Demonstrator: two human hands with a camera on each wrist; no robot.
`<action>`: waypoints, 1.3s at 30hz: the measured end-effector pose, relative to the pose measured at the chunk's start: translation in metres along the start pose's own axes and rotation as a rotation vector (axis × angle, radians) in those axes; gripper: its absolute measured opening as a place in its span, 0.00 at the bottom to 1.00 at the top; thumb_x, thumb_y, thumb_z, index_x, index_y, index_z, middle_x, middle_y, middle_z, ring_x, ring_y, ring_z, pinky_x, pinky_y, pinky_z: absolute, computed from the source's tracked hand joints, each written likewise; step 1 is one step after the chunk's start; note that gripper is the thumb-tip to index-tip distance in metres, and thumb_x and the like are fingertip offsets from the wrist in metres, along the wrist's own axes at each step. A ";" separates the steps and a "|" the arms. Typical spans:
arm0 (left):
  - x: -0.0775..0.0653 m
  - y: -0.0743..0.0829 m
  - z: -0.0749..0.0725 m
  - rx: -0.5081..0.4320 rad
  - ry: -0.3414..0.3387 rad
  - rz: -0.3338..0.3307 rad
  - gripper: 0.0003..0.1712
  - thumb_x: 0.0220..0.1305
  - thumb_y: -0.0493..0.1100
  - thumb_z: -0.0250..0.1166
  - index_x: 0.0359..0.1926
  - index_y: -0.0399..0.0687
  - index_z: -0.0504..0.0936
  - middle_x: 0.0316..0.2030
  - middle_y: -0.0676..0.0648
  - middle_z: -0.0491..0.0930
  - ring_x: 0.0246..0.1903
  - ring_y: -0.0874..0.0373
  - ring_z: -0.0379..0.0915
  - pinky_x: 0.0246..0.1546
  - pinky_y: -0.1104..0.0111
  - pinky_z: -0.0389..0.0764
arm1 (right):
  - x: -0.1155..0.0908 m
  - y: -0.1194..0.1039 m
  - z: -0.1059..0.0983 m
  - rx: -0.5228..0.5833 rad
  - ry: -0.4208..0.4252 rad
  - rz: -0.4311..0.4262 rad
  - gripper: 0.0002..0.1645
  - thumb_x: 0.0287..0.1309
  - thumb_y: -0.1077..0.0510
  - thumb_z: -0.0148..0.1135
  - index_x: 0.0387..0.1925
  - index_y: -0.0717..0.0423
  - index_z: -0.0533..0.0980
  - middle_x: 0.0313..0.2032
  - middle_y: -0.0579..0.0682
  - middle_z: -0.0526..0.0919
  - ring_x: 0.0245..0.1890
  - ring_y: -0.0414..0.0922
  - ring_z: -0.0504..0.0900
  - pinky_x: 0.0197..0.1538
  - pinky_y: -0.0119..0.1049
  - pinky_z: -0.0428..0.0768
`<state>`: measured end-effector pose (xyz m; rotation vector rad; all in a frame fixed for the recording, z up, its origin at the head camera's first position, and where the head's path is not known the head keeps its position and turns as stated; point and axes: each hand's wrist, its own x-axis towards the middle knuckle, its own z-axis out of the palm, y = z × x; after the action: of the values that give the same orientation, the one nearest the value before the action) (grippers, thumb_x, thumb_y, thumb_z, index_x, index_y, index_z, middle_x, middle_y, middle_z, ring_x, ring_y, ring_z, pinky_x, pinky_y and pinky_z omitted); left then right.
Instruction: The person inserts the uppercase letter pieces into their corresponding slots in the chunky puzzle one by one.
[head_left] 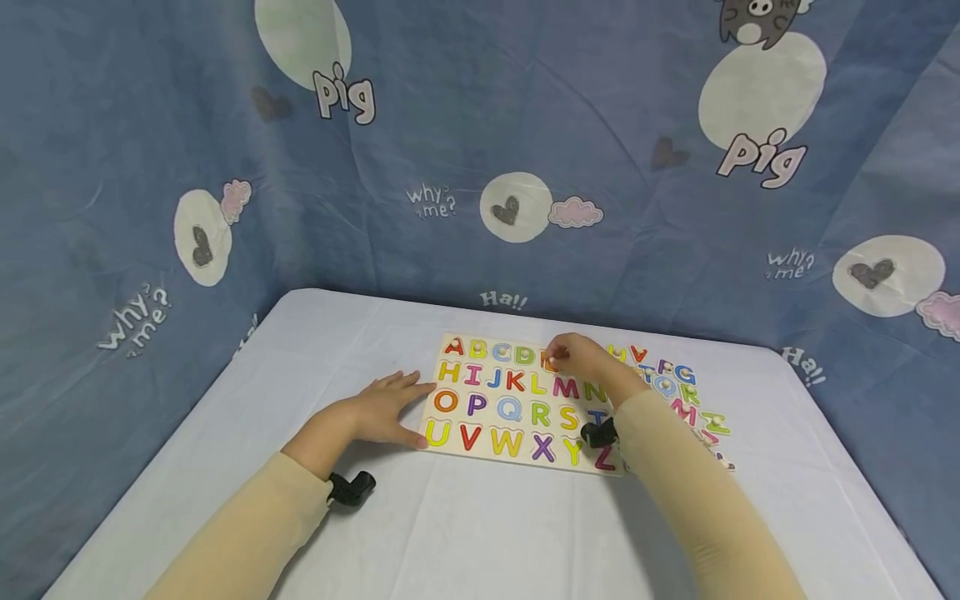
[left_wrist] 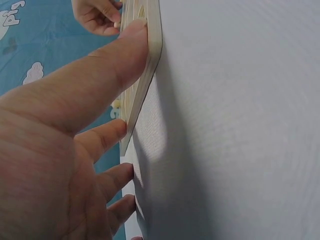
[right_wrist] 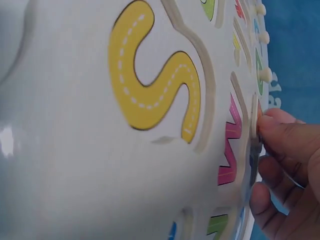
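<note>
A wooden alphabet puzzle board (head_left: 486, 452) lies on the table with rows of coloured letters. Along its top row, the pieces A (head_left: 453, 347), B, C and D (head_left: 525, 356) sit in place, small knobs standing up. My right hand (head_left: 588, 358) pinches an orange letter E piece (head_left: 551, 364) over the spot beside D; the fingertips partly hide it. In the right wrist view, thumb and index finger meet at the board's far edge. Spread out flat, my left hand (head_left: 381, 410) rests at the board's left side, thumb (left_wrist: 135, 47) and index fingertip against its edge.
Several loose letter pieces, among them a red V (head_left: 638, 353), a blue G (head_left: 685, 375) and a pink M (head_left: 684, 411), lie right of the board, partly behind the right forearm. A blue printed curtain (head_left: 450, 125) hangs behind the white-covered table (head_left: 337, 350).
</note>
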<state>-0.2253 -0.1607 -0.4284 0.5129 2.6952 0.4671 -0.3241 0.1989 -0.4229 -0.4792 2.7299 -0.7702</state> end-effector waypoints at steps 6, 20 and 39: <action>0.000 0.000 0.001 0.014 0.005 -0.008 0.57 0.48 0.66 0.75 0.76 0.57 0.62 0.77 0.40 0.51 0.76 0.38 0.40 0.71 0.38 0.48 | 0.001 0.000 0.003 0.016 0.042 0.033 0.08 0.68 0.62 0.63 0.46 0.55 0.82 0.41 0.50 0.83 0.41 0.47 0.78 0.50 0.43 0.79; 0.000 0.001 0.001 0.009 0.005 -0.001 0.57 0.48 0.65 0.76 0.76 0.56 0.62 0.77 0.40 0.51 0.76 0.37 0.40 0.72 0.39 0.47 | 0.006 -0.004 0.009 0.045 0.105 0.059 0.07 0.68 0.61 0.63 0.45 0.56 0.82 0.39 0.50 0.82 0.39 0.46 0.77 0.43 0.39 0.79; -0.001 0.002 0.000 0.009 0.001 0.005 0.57 0.49 0.64 0.75 0.77 0.56 0.61 0.77 0.39 0.51 0.76 0.37 0.40 0.73 0.40 0.46 | -0.019 -0.006 -0.010 0.009 0.112 0.052 0.12 0.67 0.56 0.64 0.50 0.54 0.81 0.44 0.51 0.80 0.39 0.48 0.76 0.41 0.40 0.79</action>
<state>-0.2242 -0.1593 -0.4280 0.5214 2.6987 0.4572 -0.3086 0.2055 -0.4082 -0.3728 2.8283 -0.8195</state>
